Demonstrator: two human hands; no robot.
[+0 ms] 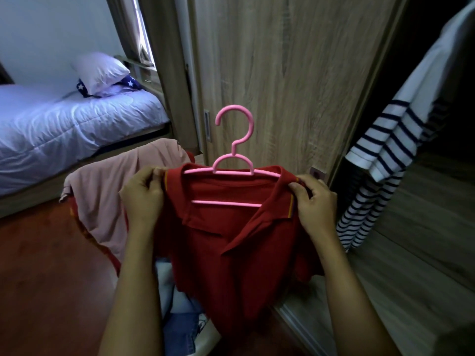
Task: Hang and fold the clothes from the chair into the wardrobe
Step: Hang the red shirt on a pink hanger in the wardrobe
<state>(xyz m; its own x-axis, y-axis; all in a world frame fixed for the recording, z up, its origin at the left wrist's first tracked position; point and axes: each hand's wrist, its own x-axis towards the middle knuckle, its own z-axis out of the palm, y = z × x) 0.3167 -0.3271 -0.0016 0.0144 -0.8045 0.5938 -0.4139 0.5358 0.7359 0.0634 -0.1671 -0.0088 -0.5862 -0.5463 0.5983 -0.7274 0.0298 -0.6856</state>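
Head view: left hand [142, 194] and right hand [312, 201] each pinch a shoulder of the shirt [231, 253], hanger [232, 160] inside the collar.

A home bedroom: a made bed [64, 124] with pillows [101, 69], a wood-grain sliding wardrobe door [282, 73], and clothes heaped nearby [108, 201]

Hidden from my view: pink hanger [232, 173] ends, inside red shirt [231, 253]; chair beneath pink garment [108, 201]; striped top [380, 160], upper part lost in dark wardrobe [424, 60].
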